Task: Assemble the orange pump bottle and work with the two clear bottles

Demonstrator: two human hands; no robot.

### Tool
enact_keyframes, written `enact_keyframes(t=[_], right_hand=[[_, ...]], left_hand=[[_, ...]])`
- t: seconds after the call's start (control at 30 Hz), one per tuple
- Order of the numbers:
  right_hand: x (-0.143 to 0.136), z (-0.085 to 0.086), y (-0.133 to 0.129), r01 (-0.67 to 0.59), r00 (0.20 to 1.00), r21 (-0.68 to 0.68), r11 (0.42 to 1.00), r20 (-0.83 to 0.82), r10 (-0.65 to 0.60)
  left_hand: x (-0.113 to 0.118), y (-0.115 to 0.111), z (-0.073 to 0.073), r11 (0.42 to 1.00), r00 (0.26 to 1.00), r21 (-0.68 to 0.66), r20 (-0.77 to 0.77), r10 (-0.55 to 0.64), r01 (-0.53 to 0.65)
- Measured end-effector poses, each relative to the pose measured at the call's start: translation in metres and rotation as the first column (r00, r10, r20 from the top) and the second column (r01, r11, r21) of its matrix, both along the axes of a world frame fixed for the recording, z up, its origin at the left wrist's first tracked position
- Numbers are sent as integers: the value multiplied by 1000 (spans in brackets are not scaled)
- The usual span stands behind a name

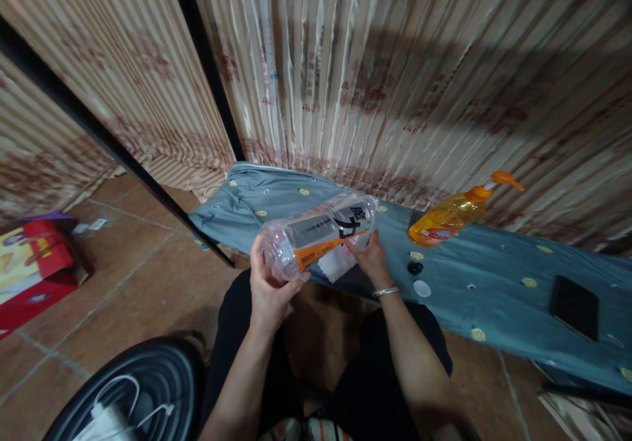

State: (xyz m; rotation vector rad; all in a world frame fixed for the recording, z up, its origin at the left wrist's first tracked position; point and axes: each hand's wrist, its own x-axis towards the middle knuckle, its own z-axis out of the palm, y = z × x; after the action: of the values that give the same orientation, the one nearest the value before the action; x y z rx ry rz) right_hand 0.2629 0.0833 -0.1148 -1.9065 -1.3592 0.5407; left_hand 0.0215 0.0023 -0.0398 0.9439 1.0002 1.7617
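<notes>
A striped curtain (345, 66) fills the top of the frame, with black poles (123, 155) at upper left. At left, a red box (47, 247) sits on the tiled floor (123, 263); at lower left, a white cable (133, 395) lies on a round black object (168, 368). A dark phone (574, 307) lies at right.

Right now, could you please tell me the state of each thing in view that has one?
Clear bottle: tipped sideways, held by the left hand and right hand.
Pump bottle: standing, partly filled, pump top on.
Phone: lying flat, screen dark.
Cloth: spread out, creased.
</notes>
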Motion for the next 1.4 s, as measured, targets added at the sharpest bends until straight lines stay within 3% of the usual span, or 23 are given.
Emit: enact_keyframes(t=[0.17,0.4,0.77,0.93,1.17,1.4], right_hand=[[1,-7,2,0,1000,64,998,-11,1],[-4,0,1,-7,1000,13,1000,8,7],[-6,2,1,-25,1000,46,999,15,25],[-4,-4,2,-35,999,99,995,40,31],[-4,-1,2,-41,999,72,997,25,39],[-4,5,0,-41,999,65,997,24,40]], left_hand=[[1,2,-1,1000,1000,-19,11,-8,8],[-9,3,-5,999,999,-27,-26,-21,20],[4,3,2,994,994,15,23,106,-106],[10,3,4,994,991,26,84,104,-106],[17,2,10,994,978,3,179,105,-107],[18,0,5,994,982,-23,153,110,-108]])
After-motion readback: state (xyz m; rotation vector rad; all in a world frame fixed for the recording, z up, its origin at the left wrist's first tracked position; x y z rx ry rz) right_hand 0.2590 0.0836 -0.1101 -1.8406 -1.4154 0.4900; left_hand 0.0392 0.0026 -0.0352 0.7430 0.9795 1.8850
